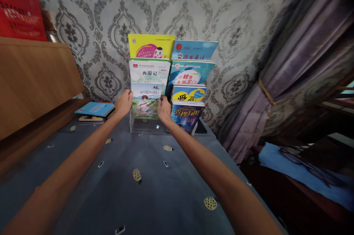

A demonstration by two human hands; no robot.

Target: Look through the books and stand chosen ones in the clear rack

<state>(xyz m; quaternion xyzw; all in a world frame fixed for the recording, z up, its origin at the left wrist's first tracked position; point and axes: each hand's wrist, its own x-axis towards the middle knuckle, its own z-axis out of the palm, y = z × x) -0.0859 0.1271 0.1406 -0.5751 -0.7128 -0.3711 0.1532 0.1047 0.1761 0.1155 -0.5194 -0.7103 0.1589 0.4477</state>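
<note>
A clear tiered book stand sits at the far end of a blue patterned cloth, filled with children's books in two columns. Both my arms reach out to its lowest left book, a green book with a child playing guitar. My left hand grips the book's left edge with closed fingers. My right hand grips its right edge, next to a dark blue book in the right column.
A small stack of books with a light blue one on top lies left of the stand. A wooden headboard with a red basket stands at left. Purple curtains hang at right above a blue cloth.
</note>
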